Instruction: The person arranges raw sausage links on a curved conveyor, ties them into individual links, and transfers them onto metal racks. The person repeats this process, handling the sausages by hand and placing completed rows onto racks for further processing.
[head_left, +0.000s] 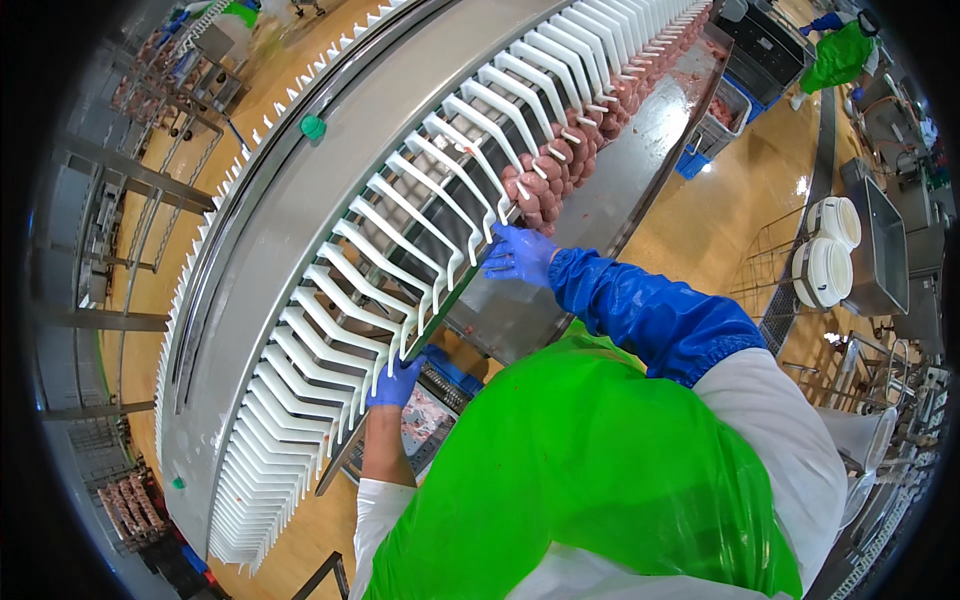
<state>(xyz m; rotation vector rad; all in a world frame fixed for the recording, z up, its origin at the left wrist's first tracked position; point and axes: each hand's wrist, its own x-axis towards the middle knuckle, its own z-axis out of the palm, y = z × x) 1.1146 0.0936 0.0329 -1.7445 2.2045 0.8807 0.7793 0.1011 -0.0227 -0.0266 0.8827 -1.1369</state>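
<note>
A long curved conveyor carries a row of white hooks [400, 235]. Pinkish-brown sausage links [555, 175] hang from the hooks further up the line. A thin dark rod [455, 305] runs under the hook tips. My left hand [395, 385], in a blue glove, grips the rod's lower end. My right hand [520, 255], gloved in blue with a blue sleeve cover, holds the upper end just below the first sausages. A green apron covers my front.
A wet steel chute [630, 170] lies under the hooks. Below my left hand is a bin with meat [425, 415]; a grey crate [725, 110] stands farther off. White buckets [825, 250] and steel carts stand on the right. Another person in green [840, 55] works at top right.
</note>
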